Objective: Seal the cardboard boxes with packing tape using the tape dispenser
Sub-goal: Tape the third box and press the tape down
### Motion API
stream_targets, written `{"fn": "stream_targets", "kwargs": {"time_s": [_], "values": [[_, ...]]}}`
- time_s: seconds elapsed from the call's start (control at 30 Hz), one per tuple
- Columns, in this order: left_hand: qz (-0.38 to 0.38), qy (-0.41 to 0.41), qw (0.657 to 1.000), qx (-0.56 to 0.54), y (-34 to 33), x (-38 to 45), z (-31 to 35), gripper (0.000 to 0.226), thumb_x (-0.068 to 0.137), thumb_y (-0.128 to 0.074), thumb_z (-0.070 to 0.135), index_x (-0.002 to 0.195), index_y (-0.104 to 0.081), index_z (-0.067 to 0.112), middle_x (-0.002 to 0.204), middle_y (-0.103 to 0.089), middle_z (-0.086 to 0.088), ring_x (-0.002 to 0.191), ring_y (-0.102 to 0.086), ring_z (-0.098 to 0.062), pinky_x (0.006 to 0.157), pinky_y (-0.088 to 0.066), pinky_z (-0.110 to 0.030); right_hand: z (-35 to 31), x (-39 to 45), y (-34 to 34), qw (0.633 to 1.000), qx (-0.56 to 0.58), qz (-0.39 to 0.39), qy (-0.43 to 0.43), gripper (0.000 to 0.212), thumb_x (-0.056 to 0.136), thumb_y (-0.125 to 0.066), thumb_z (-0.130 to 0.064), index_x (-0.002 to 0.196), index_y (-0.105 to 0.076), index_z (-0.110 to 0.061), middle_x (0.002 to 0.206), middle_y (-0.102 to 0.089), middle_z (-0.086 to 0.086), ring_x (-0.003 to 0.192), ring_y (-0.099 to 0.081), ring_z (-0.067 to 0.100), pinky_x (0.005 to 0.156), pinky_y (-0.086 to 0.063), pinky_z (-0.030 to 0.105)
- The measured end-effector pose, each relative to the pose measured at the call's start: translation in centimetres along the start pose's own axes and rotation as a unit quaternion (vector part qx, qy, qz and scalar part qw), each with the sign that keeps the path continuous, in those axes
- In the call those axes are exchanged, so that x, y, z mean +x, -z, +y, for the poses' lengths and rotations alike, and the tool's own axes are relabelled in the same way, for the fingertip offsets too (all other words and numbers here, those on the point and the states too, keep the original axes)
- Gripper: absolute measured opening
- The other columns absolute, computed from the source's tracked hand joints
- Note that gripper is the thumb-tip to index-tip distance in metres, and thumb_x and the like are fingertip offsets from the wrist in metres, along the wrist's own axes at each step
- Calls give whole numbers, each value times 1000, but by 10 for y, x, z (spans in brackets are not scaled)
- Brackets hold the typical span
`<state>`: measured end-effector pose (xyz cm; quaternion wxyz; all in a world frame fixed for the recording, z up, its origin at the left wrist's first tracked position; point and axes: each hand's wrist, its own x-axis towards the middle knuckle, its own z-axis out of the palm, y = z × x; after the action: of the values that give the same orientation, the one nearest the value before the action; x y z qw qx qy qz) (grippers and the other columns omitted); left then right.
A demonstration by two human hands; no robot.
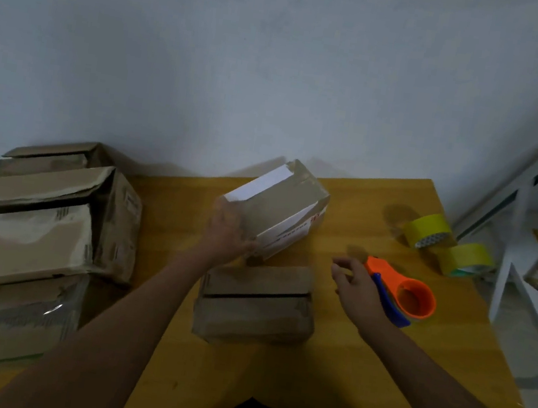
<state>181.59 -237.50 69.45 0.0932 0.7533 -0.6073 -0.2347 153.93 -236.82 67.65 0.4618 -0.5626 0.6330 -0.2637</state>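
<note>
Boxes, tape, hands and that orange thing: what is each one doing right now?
Labelled box: tilted, gripped by the left hand.
Plain box: flat on the table, flaps shut, slit showing between them.
Tape dispenser: lying on the table, not held.
Right hand: fingers loosely curled, holding nothing, beside the dispenser.
Tape rolls: two, lying on the table.
Stacked boxes: piled at left, flaps loose.

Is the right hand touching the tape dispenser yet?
Cannot tell. In the head view the right hand overlaps the dispenser handle, fingers loosely curled, but neither contact nor a gap shows plainly.
</note>
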Motion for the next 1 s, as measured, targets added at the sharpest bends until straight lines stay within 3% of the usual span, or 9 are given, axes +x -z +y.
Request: {"fn": "stream_targets", "kwargs": {"time_s": [0.07, 0.13, 0.23, 0.37, 0.47, 0.57, 0.7, 0.8, 1.0], "values": [[-73, 3, 997, 38, -14, 19, 7, 86, 88, -67, 43, 154, -13, 27, 161, 9, -10, 143, -22, -40, 113, -35, -45, 3, 9, 9, 1000, -1, -11, -1, 24, 99, -51, -25, 121, -58, -16, 113, -59, 0, 101, -59, 15, 88, -53, 40], [-76, -3, 996, 54, -23, 38, 14, 78, 94, -61, 31, 155, -12, 30, 162, 18, -6, 143, -22, -43, 112, -36, -49, 9, 17, 21, 1000, 1, -13, -5, 24, 100, -50, -25, 121, -57, -16, 113, -59, 1, 100, -59, 15, 86, -51, 36], [-46, -60, 995, 67, -27, 71, 37, 68, 96, -56, 23, 154, -21, 29, 164, 8, -6, 142, -25, -43, 112, -36, -49, 19, 30, 41, 1000, 10, 10, -10, 20, 98, -53, -21, 116, -59, -15, 109, -62, 4, 99, -60, 18, 85, -51, 35], [-34, -152, 986, 63, -31, 111, 90, 63, 94, -61, 17, 150, -33, 19, 161, -12, -12, 135, -37, -37, 107, -39, -42, 35, 35, 65, 999, 14, 36, -31, 21, 98, -54, -21, 116, -61, -14, 108, -64, 3, 91, -60, 15, 65, -40, 16], [28, -165, 984, 60, -38, 133, 128, 46, 92, -64, 18, 134, -47, 14, 144, -30, -9, 105, -57, -28, 83, -53, -35, 49, 35, 77, 998, 5, 54, -40, 23, 98, -53, -23, 118, -61, -14, 107, -62, 0, 94, -60, 15, 70, -41, 21], [44, -162, 985, 46, -50, 150, 157, 30, 97, -56, 17, 126, -50, 10, 136, -34, -12, 92, -60, -28, 77, -57, -39, 61, 36, 84, 996, 10, 61, -59, 24, 99, -53, -24, 119, -61, -14, 110, -62, 0, 96, -59, 15, 75, -43, 26], [5, -209, 978, -3, -63, 170, 182, 42, 94, -55, 5, 135, -47, 10, 145, -31, -12, 116, -54, -30, 89, -54, -34, 65, 37, 91, 996, 18, 61, -64, 24, 99, -52, -24, 120, -60, -14, 112, -59, -4, 103, -58, 14, 83, -49, 32], [-59, -241, 968, -21, -66, 173, 192, 59, 91, -61, 5, 145, -39, 12, 159, -16, -6, 139, -34, -23, 99, -37, -18, 65, 37, 88, 996, 4, 68, -53, 22, 99, -52, -21, 118, -60, -12, 110, -59, -4, 101, -57, 12, 83, -45, 27], [-52, -237, 969, -45, -53, 124, 171, 56, 96, -57, 9, 148, -39, 19, 164, -12, -1, 146, -25, -20, 104, -29, -21, 84, 33, 79, 986, -99, 131, -39, 24, 93, -59, -12, 116, -59, -6, 113, -60, 8, 106, -56, 25, 89, -45, 38]]}}
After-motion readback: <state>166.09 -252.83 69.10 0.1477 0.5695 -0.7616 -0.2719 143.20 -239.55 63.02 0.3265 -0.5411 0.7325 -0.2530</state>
